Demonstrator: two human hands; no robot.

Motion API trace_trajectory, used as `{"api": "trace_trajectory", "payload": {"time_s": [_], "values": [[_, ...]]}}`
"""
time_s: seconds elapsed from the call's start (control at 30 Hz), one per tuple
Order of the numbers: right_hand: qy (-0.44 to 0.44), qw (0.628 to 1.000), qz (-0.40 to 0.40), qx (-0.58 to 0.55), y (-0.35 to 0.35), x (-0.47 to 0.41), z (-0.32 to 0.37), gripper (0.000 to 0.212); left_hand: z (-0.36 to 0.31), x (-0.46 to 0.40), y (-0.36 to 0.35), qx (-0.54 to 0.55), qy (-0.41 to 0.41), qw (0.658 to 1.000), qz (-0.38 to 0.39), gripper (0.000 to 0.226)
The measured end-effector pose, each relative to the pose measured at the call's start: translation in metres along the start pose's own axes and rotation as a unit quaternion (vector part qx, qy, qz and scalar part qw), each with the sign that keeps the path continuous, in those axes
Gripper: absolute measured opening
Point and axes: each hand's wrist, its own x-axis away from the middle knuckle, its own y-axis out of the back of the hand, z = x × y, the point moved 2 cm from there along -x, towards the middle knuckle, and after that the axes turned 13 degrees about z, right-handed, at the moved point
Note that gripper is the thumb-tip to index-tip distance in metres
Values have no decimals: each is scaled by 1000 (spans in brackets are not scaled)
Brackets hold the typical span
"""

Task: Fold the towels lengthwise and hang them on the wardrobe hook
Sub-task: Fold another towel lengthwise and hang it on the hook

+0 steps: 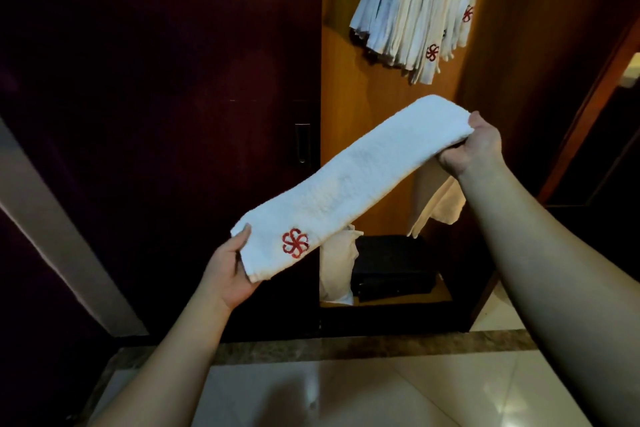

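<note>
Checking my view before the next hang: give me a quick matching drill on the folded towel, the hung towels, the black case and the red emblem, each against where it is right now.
Things:
1. folded towel
2. hung towels
3. black case
4. red emblem

Places:
A. on the wardrobe floor
B. near the left hand, on the towel's end
C. high in the open wardrobe
D. stretched between the left hand and the right hand

Pairs: 1-D, 2-C, 3-A, 4-B
</note>
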Motion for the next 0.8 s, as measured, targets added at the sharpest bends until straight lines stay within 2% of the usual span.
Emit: {"api": "trace_trajectory", "payload": {"time_s": [0.07,0.2,0.33,0.43,0.53,0.63,0.8], "values": [[6,1000,-23,2,4,-1,4,34,4,-6,4,-31,21,998,-40,33],[6,998,-68,16,16,-5,15,35,7,-17,10,-66,50,989,-126,31],[12,996,-85,9,24,-7,30,31,19,-31,6,-88,79,978,-174,26],[17,994,-102,17,25,-6,41,34,27,-44,7,-157,110,959,-209,26],[18,994,-105,28,21,-5,48,34,39,-61,10,-207,141,946,-205,17],[29,995,-88,28,10,-4,51,21,49,-83,11,-244,175,931,-207,16],[50,997,2,59,-13,-17,52,43,59,-119,-11,-285,208,917,-184,3]]}}
